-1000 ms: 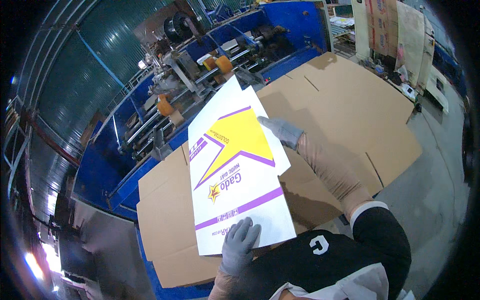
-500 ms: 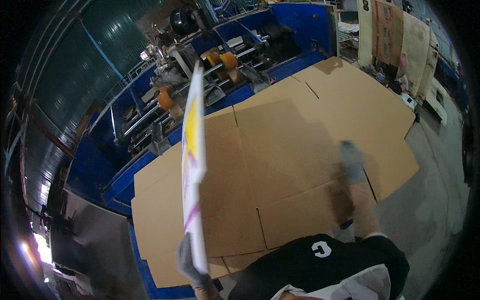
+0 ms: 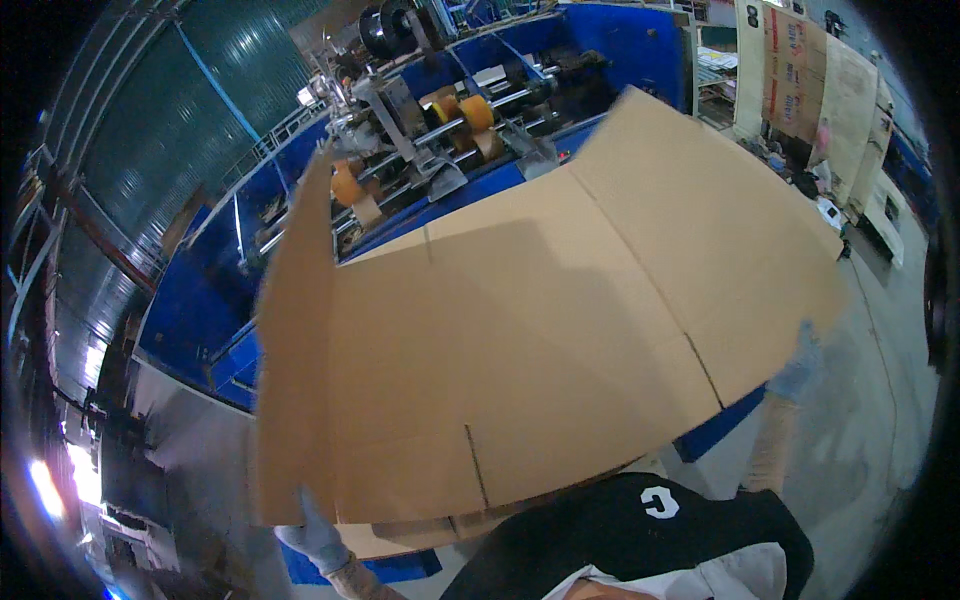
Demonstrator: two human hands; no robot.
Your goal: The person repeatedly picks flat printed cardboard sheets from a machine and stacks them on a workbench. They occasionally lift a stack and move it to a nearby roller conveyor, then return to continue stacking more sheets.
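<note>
Basically, both gloved hands were on one big flat cardboard sheet (image 3: 540,330), a brown unfolded box blank with crease lines and short slots cut in from its near edge. Left hand (image 3: 318,538) gripped the sheet at its near-left corner, fingers wrapped up over the bottom edge. Right hand (image 3: 800,362) held the near-right edge, fingers curled on the board, forearm coming up from below. Sheet was lifted off and tilted, spanning most of the view between the two hands; its left panel was folded up along a crease and stood nearly edge-on to the camera, the rest faced up and sloped away to the far right. Far-right corner was motion-blurred.

More brown board (image 3: 400,535) showed just under the near edge of the lifted sheet, close to the left hand; couldn't tell how many sheets. It sat on a blue platform (image 3: 715,432), visible under the sheet at near right and near left.

Behind the sheet, far side: a blue machine (image 3: 215,300) with rollers, shafts and orange wheels (image 3: 476,110), running from left to far centre. Far right: tall stacks of flat cardboard blanks (image 3: 800,80) standing upright. Grey concrete floor (image 3: 880,400) on the right. Green corrugated wall (image 3: 130,130) on the far left. Person's dark shirt (image 3: 640,530) filled the bottom centre.
</note>
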